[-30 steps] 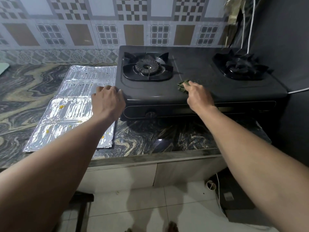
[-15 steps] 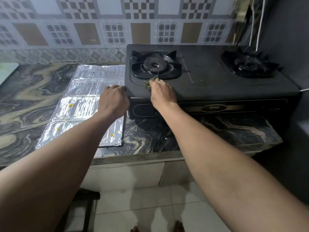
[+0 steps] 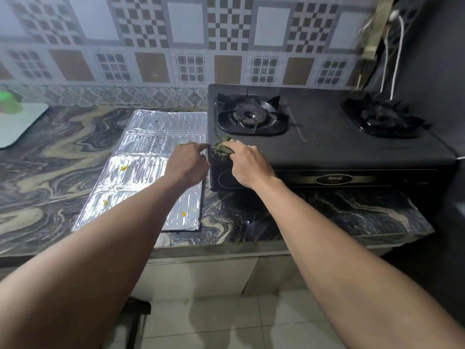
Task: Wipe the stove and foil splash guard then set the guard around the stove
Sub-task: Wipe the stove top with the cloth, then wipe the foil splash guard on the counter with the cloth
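A black two-burner gas stove (image 3: 339, 144) stands on the marble counter against the tiled wall. My right hand (image 3: 247, 165) presses a crumpled green cloth (image 3: 222, 149) onto the stove's front left corner. My left hand (image 3: 187, 163) rests right beside it at the stove's left edge, fingers bent, one finger touching the corner. The foil splash guard (image 3: 153, 149) lies flat on the counter left of the stove, with small yellow stains on its near panels; my left forearm covers part of it.
The marbled counter (image 3: 63, 172) stretches left, where a pale board (image 3: 17, 122) with a green object sits at the edge of view. White cables (image 3: 395, 54) hang at the back right. A dark wall flanks the stove's right side.
My right hand has slid the green cloth leftward across the stove's front, from the middle to the front left corner. The left hand stayed at the stove's left edge.
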Demonstrator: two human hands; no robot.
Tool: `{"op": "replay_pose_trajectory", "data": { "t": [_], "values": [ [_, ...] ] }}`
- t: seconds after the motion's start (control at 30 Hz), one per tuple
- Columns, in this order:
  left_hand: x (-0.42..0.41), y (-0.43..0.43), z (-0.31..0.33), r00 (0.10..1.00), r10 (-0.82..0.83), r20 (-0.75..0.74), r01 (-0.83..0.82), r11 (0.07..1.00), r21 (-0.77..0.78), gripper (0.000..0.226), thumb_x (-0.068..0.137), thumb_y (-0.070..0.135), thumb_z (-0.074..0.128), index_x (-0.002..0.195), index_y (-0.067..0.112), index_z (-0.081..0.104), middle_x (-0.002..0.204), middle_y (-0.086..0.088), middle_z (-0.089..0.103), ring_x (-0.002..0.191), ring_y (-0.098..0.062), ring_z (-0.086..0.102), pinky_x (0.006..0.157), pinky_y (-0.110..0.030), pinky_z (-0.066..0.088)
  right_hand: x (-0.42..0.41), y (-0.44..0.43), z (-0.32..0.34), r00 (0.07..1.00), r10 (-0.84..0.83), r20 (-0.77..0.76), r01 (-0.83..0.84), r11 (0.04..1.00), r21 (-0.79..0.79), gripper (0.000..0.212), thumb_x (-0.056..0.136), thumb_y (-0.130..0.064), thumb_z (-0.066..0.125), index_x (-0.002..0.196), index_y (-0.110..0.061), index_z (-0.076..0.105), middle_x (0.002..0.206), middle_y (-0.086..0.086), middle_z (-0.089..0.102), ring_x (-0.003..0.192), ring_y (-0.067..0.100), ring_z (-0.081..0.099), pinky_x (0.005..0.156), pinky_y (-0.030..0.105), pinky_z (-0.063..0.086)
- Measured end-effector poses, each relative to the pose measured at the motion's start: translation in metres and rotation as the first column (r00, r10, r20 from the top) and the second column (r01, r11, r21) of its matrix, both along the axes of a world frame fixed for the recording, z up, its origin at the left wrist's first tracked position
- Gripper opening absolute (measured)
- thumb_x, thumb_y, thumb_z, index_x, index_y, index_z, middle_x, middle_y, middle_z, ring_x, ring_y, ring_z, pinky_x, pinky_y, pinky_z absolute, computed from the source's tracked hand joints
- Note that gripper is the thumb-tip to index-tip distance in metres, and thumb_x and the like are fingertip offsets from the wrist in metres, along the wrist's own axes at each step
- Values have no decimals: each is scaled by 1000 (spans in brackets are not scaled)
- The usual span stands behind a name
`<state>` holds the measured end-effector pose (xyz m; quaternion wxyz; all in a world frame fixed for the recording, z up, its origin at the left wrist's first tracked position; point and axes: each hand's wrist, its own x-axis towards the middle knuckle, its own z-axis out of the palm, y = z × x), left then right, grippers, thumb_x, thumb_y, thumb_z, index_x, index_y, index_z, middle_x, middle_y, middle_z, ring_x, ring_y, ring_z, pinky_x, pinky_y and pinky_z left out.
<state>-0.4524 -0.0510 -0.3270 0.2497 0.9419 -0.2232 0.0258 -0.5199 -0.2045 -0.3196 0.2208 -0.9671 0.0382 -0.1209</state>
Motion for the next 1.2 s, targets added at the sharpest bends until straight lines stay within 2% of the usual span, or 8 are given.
{"op": "replay_pose_trajectory", "data": {
  "t": [0.37, 0.53, 0.67, 0.77, 0.87, 0.97, 1.1, 1.2],
  "values": [
    [-4, -7, 19, 994, 68, -80, -70, 997, -14, 35, 91, 26, 50, 117, 26, 74, 119, -13, 72, 103, -36, 66, 91, -44, 56, 15, -8, 14, 960, -263, -97, 279, 921, 272, 14, 83, -25, 74, 96, -27, 79, 98, -3, 75, 95, 20, 65, 82, 31, 55],
    [-10, -21, 35, 949, 79, -306, -178, 934, -311, 42, 100, 46, 49, 97, 16, 77, 96, -9, 77, 89, -26, 71, 87, -36, 56, 19, -20, 31, 958, -254, -130, 266, 632, 728, 13, 79, -14, 80, 92, -17, 80, 81, -8, 73, 78, 7, 67, 68, 10, 48],
    [-9, -30, 58, 869, -3, -495, -316, 767, -558, 64, 84, 72, 56, 92, 13, 77, 96, -8, 78, 93, -26, 73, 91, -46, 56, 16, -27, 47, 982, -150, -112, 172, 477, 862, 17, 81, -8, 78, 98, -11, 77, 79, -9, 68, 75, 1, 61, 63, 7, 46],
    [-13, -35, 77, 852, -41, -523, -353, 692, -629, 41, 96, 48, 59, 89, 9, 71, 95, -10, 74, 91, -23, 70, 84, -39, 54, 15, -32, 61, 994, -28, -104, 107, 363, 926, 15, 83, -2, 75, 96, -8, 75, 80, -1, 72, 72, 6, 66, 60, 15, 52],
    [-14, -34, 89, 830, -42, -557, -417, 617, -668, 23, 100, 27, 57, 88, 10, 67, 87, -9, 67, 80, -20, 63, 74, -32, 53, 15, -37, 68, 994, 49, -99, 79, 302, 950, 12, 86, -2, 71, 94, -10, 74, 89, 4, 75, 81, 13, 69, 77, 28, 56],
    [-12, -21, 96, 841, 43, -539, -418, 683, -599, 23, 100, 28, 54, 89, 12, 66, 94, -9, 64, 87, -22, 57, 74, -34, 47, 20, -40, 73, 994, 51, -101, 79, 327, 942, 11, 94, -8, 63, 95, -17, 69, 96, 5, 72, 84, 17, 65, 78, 33, 53],
    [-9, -1, 106, 875, 114, -470, -386, 750, -537, 29, 101, 28, 53, 104, 4, 68, 97, -11, 60, 89, -21, 53, 67, -31, 41, 38, -30, 78, 998, 36, -54, 27, 529, 848, 7, 94, -26, 60, 90, -23, 66, 96, 3, 71, 88, 21, 62, 81, 37, 49],
    [-4, 14, 116, 872, 150, -467, -401, 767, -501, 34, 102, 27, 53, 119, 1, 66, 113, -16, 68, 97, -22, 57, 76, -34, 47, 54, -17, 82, 997, 73, -33, -17, 591, 806, 9, 92, -28, 59, 93, -22, 65, 97, 7, 71, 93, 31, 67, 88, 49, 55]
  ]
}}
